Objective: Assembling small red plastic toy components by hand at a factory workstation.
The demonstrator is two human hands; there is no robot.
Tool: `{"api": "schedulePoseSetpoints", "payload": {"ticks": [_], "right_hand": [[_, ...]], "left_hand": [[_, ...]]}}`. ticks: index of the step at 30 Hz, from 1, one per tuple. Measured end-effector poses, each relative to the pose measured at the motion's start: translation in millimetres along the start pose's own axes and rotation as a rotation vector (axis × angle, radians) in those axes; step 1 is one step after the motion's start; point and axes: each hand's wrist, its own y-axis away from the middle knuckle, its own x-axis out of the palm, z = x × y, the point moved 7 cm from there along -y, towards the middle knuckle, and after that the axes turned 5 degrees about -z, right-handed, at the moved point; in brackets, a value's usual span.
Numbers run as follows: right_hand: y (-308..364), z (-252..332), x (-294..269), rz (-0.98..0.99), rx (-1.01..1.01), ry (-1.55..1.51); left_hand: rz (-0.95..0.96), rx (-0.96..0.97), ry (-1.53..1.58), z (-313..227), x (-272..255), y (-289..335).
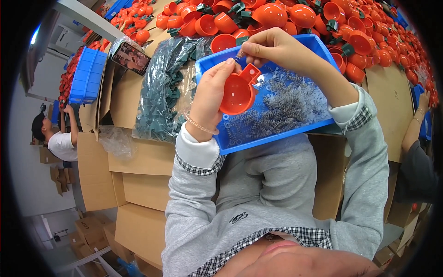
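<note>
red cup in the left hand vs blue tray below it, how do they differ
The red cup is round with a tab; the blue tray is rectangular and larger. The cup is held in the left hand; the tray sits below, holding springs. Both are hollow.

A soft gray sweatshirt (286, 224) carries a small dark squiggly mark (238, 217) and a black-and-white checked collar (311, 237). White cuffs (197, 150) have checked bands (202, 170); the trousers (288, 168) are gray. A pinkish beaded bracelet (199, 126) sits beside the left cuff.

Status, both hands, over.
Left hand holding red cup. Right hand pinching apparent spring beside it. Blue tray of loose springs underneath; no obstruction visible.
</note>
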Motion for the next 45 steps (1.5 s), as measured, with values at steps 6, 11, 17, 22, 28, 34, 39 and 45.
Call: {"api": "schedulePoseSetpoints", "payload": {"ticks": [6,11,17,22,28,34,39,45], "right_hand": [[-0.5,-5.8,0.5,0.066,0.010,0.080],[2.0,0.3,-0.5,0.021,0.015,0.016],[-0.1,7.8,-0.3,0.036,-0.147,0.087],[0.0,9.2,-4.1,0.013,-0.195,0.096],[-0.5,7.2,-2.3,-0.004,-0.235,0.101],[2.2,0.9,5.7,0.053,-0.033,0.039],[6.1,-5.2,11.3,0.165,0.083,0.082],[5.8,-1.9,8.6,0.176,0.073,0.147]], "left_hand": [[-0.020,-0.015,-0.020,-0.5,1.3,1.1],[-0.028,-0.002,-0.063,0.0,-0.9,0.1],[-0.021,-0.012,-0.018,0.6,-0.1,1.3],[-0.009,-0.025,-0.028,1.4,1.6,0.0],[-0.017,-0.017,-0.087,3.3,-0.2,-1.8],[-0.026,0.015,-0.093,1.9,0.0,-2.1],[-0.013,0.038,-0.106,3.7,1.0,-3.5],[-0.016,0.017,-0.138,1.6,0.1,-2.4]]}}
